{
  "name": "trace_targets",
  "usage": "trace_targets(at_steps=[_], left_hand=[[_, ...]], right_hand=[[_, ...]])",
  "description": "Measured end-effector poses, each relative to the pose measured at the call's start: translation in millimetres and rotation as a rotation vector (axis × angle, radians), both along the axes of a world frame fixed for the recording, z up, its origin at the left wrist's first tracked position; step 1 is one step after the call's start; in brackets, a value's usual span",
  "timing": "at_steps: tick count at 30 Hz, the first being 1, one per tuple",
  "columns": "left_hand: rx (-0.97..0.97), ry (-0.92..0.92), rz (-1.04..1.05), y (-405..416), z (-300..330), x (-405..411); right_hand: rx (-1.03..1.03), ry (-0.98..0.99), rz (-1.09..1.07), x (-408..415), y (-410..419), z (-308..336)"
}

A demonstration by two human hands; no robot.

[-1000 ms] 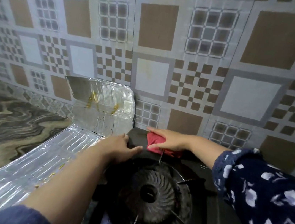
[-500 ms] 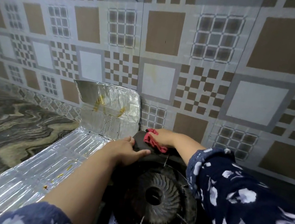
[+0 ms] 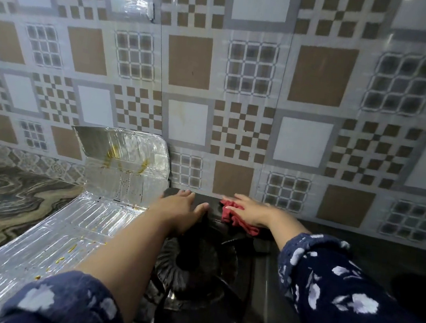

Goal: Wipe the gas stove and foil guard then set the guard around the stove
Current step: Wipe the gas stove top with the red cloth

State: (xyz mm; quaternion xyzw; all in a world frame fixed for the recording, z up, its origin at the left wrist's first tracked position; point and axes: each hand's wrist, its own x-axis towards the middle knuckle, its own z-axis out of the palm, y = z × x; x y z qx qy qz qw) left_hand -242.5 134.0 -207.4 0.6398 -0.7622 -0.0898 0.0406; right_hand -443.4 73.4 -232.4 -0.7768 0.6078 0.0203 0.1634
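Head view shows two hands at the far edge of one black gas stove (image 3: 256,301). Right hand (image 3: 252,210) lies palm down with its fingers straight and close together, pressing one crumpled red cloth (image 3: 237,218) onto the stove's back rim, close to the tiled wall (image 3: 242,84). Left hand (image 3: 182,207) rests flat on the stove's back left corner, fingers relaxed and the thumb spread toward the cloth; it grips nothing. Both forearms reach out of dark blue sleeves (image 3: 349,312) printed with white flowers.

Below the hands sits a single round burner (image 3: 194,263) under black pan-support prongs, partly hidden by the left forearm.

Just left of the stove is one foil guard (image 3: 69,227). Its long panel lies flat on the marbled counter (image 3: 0,205), touching the stove's left side, while its end panel stands up against the wall beside the left hand. Yellow-brown grease streaks mark the upright panel, and a few small yellow specks dot the flat panel.
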Motion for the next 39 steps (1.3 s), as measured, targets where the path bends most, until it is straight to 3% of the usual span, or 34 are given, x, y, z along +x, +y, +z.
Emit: trace_targets(at_steps=[9, 23, 28, 32, 34, 39], left_hand=[[-0.025, 0.010, -0.121, 61.6, 13.3, -33.6], [-0.068, 0.059, -0.363, 182.3, -14.1, -28.5], [-0.248, 0.201, -0.454, 218.2, -31.2, -17.7], [-0.312, 0.319, -0.515, 241.7, -35.1, -5.4], [-0.339, 0.335, -0.548, 250.9, -39.2, -3.7], [-0.317, 0.177, -0.582, 269.7, -50.5, -10.7]], right_hand=[[-0.073, 0.066, -0.200, -34.3, 97.2, -7.6], [-0.126, 0.048, -0.381, 20.2, 281.2, -15.3], [-0.097, 0.046, -0.531, 44.8, 317.9, -9.1], [-0.124, -0.079, -0.588, 39.8, 334.6, 6.5], [-0.212, -0.056, -0.573, 23.9, 337.8, 9.2], [-0.135, 0.097, -0.427, 1.6, 343.5, -3.1]])
